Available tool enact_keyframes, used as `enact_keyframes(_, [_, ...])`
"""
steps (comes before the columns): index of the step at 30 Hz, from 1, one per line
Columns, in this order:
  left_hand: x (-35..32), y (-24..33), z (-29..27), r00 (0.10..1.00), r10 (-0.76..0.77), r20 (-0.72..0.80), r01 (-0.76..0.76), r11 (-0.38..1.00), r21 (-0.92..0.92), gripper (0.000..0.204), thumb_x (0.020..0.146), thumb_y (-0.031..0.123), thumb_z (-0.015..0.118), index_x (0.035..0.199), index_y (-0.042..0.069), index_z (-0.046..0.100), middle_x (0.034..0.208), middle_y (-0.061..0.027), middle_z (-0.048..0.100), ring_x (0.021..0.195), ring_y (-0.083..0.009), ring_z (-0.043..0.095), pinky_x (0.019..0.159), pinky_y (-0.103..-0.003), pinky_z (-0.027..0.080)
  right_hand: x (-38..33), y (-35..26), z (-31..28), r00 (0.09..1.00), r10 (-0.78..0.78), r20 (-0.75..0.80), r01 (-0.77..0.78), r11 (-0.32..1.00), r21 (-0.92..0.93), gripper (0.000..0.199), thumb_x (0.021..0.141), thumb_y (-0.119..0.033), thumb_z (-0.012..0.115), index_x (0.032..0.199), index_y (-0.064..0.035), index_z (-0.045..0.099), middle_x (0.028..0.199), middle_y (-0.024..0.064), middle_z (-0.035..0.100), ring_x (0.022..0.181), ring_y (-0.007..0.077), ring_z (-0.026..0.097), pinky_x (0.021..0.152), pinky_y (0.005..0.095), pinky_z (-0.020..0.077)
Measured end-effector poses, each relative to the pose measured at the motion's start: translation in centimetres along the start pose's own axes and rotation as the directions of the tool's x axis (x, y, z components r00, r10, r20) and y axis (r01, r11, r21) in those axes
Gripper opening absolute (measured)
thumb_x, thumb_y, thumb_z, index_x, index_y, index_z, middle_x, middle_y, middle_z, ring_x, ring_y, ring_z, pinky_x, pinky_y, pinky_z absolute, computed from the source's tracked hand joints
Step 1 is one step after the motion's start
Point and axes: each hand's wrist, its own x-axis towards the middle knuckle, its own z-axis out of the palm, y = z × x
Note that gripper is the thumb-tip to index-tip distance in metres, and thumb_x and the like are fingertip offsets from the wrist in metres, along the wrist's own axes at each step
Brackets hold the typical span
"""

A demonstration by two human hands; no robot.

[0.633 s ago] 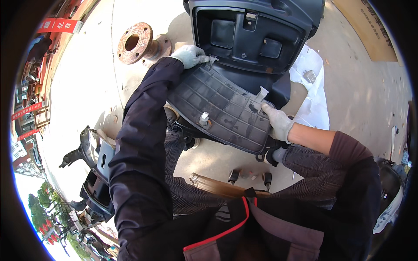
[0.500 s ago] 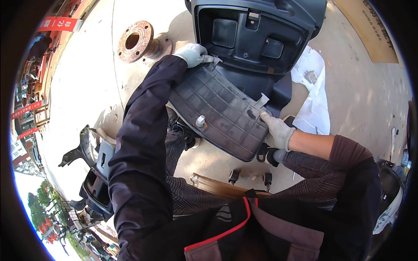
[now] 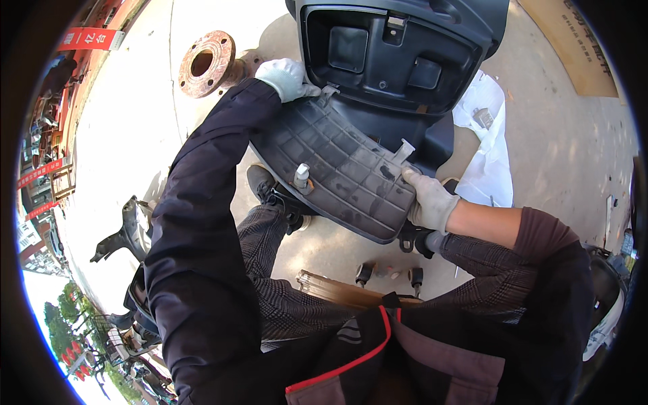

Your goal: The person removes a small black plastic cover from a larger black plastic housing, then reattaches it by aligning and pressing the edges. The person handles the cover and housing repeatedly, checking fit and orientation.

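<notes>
A dark grey plastic cover (image 3: pixel 344 158) with a ribbed inner face lies tilted between my hands. My gloved left hand (image 3: pixel 287 79) pinches its far left corner beside a small hinge tab (image 3: pixel 329 92). At the right edge my gloved right hand (image 3: pixel 430 200) grips it, thumb on the ribbed face, below a second tab (image 3: pixel 404 151). A silvery cylindrical fitting (image 3: pixel 301 177) stands up near the cover's left edge. Just beyond the cover is a black plastic body (image 3: pixel 381 88) with an uncovered recessed compartment. The cover is apart from the compartment opening.
A rusty flanged pipe piece (image 3: pixel 208 64) stands on the ground at far left. White sheeting (image 3: pixel 487 155) lies to the right, a cardboard box (image 3: pixel 574 40) at far right. Near my legs are a wooden stool edge (image 3: pixel 331 287) and black plastic parts (image 3: pixel 128 233) to the left.
The cover has shifted a little to the left and away from me, its near edge rising. My left hand has moved slightly left with it; my right hand keeps nearly the same place.
</notes>
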Motion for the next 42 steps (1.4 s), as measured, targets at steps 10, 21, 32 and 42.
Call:
enact_keyframes(10, [-0.4,3.2,1.6,0.92,0.28,-0.275,-0.304,0.952,-0.046,0.059,0.073,0.032,0.074,0.122,0.006,0.054,0.108,-0.0134,0.06,0.097,-0.0329,0.062,0.08,-0.04,0.051,-0.6,-0.8,1.4,0.999,0.05,-0.003,-0.049,0.998,0.029,0.037,0.102,-0.029,0.03,0.127,-0.0065,0.045,0.124,0.011,0.056,0.112,0.0231,0.057,0.099,0.0383,0.0463])
enact_keyframes(21, [1.5,3.8,2.2,0.94,0.235,-0.249,-0.273,0.953,-0.133,0.042,0.07,0.014,0.075,0.111,0.009,0.064,0.106,-0.0091,0.061,0.097,-0.0311,0.062,0.083,-0.037,0.051,-0.6,-4.1,0.6,0.996,0.013,-0.088,-0.019,0.998,-0.063,0.021,0.096,-0.016,0.043,0.11,-0.0052,0.054,0.105,0.0091,0.062,0.092,0.0206,0.065,0.084,0.035,0.0555])
enact_keyframes(32, [2.2,3.4,2.6,0.929,0.261,-0.26,-0.317,0.927,-0.201,0.048,0.064,0.012,0.078,0.109,0.008,0.064,0.104,-0.0111,0.061,0.095,-0.0326,0.062,0.082,-0.039,0.051,2.1,-6.7,-3.2,0.995,0.006,-0.095,-0.043,0.919,-0.393,0.023,0.098,-0.022,0.045,0.11,-0.0058,0.055,0.105,0.0066,0.064,0.093,0.016,0.064,0.084,0.0319,0.0535])
enact_keyframes(42, [2.4,2.7,3.7,0.886,0.321,-0.334,-0.401,0.893,-0.206,0.05,0.063,0.011,0.076,0.109,0.001,0.061,0.098,-0.0163,0.06,0.093,-0.0356,0.061,0.08,-0.04,0.049,1.3,-6.3,-2.6,0.998,-0.049,-0.044,0.038,0.972,-0.232,0.019,0.096,-0.017,0.046,0.107,-0.004,0.055,0.102,0.0072,0.062,0.086,0.0173,0.065,0.078,0.0326,0.0574])
